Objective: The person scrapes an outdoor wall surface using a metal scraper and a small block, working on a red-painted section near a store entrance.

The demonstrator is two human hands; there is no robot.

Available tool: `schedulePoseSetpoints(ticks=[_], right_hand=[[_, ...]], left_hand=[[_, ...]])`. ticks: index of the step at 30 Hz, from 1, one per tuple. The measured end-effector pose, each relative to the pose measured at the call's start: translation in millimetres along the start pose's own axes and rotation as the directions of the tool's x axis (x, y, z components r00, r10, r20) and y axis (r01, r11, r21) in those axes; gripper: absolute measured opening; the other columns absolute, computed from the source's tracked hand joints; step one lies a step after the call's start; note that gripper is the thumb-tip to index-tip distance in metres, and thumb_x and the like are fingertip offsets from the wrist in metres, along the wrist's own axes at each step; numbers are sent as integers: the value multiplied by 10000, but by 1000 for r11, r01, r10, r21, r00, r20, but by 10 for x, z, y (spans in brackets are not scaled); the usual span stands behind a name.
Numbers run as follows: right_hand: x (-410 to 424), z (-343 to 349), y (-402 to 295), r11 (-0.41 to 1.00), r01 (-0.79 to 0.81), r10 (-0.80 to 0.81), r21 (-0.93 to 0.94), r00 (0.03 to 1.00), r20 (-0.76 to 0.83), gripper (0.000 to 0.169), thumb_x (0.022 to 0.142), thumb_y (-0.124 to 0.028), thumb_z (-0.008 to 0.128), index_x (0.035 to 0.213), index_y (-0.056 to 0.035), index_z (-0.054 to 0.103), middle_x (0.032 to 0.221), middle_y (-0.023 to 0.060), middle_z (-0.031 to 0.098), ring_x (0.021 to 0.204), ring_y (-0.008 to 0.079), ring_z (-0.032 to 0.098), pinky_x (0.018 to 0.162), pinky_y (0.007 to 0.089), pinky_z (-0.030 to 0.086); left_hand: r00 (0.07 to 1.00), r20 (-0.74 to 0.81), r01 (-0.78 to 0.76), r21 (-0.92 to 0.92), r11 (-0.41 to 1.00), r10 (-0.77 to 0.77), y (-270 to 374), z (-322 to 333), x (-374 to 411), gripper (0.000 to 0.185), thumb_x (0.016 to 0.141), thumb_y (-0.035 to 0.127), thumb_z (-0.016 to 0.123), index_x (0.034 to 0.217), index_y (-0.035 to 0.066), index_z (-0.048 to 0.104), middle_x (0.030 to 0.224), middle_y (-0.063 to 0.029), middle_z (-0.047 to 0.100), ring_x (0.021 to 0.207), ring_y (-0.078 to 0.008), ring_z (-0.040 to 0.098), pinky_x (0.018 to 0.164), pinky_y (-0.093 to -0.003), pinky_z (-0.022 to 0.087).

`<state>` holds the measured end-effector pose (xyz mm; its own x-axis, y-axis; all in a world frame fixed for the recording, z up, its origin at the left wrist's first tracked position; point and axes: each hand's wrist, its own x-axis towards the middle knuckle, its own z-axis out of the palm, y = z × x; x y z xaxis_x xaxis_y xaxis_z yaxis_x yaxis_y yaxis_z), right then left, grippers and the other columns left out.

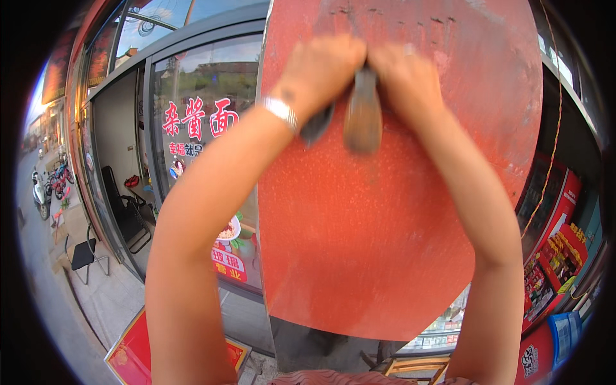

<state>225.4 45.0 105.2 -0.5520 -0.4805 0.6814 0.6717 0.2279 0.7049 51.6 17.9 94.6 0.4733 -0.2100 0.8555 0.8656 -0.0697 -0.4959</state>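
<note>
My left hand [320, 65] and my right hand [409, 74] are raised together against a red-painted panel [356, 231], both blurred. Between them hangs a hand tool with a wooden handle [363, 120], its butt pointing down towards me. The fingers of both hands close around its dark neck, and its working end is hidden behind them. A dark rounded object [318, 126] shows under my left wrist; I cannot tell what it is. Dark smears and worn patches mark the panel above my hands. A silver bracelet [281, 111] circles my left wrist.
To the left stand a glazed shopfront [207, 86] bearing writing and a black chair [84, 252]. A red board [130, 356] lies low at left. A wooden stool [418, 365] is below the panel. At right, a twisted cord [553, 139] hangs near a snack rack [558, 260].
</note>
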Motion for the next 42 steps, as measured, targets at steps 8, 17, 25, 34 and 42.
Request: schedulePoseSetpoints(ticks=[8,17,25,34,42], right_hand=[[113,83,31,998,-59,55,37,993,108,59,816,-142,514,821,-116,567,833,73,624,783,281,631,621,396,526],[443,310,267,998,-58,60,29,995,-84,81,826,-129,509,855,-122,585,842,69,632,758,276,637,624,402,531],[-353,-81,-401,997,18,-22,79,998,55,56,756,-152,557,804,-122,551,750,26,571,682,199,612,528,333,515],[755,326,482,983,-151,162,102,981,-105,168,845,-139,480,908,-156,635,913,109,676,871,326,646,688,439,517],[94,-9,-84,945,-294,251,142,933,258,84,820,-145,510,816,-130,593,838,102,646,799,302,648,642,423,531]], left_hand=[[986,160,38,85,996,-51,-97,23,98,61,799,116,554,850,107,586,868,-82,645,789,-308,651,643,-410,538],[995,24,102,-44,994,-101,-324,55,430,76,809,127,549,851,97,604,903,-132,656,844,-349,635,691,-445,520],[980,196,-25,-38,999,32,219,-155,-478,47,801,129,566,785,85,574,760,-67,612,720,-260,669,568,-390,556],[984,-55,163,-114,980,-171,-441,116,793,192,820,144,526,957,153,658,986,-152,647,889,-355,644,734,-435,520],[953,249,166,51,985,-174,81,-94,41,77,857,164,519,871,109,571,851,-91,633,798,-305,655,644,-423,535]])
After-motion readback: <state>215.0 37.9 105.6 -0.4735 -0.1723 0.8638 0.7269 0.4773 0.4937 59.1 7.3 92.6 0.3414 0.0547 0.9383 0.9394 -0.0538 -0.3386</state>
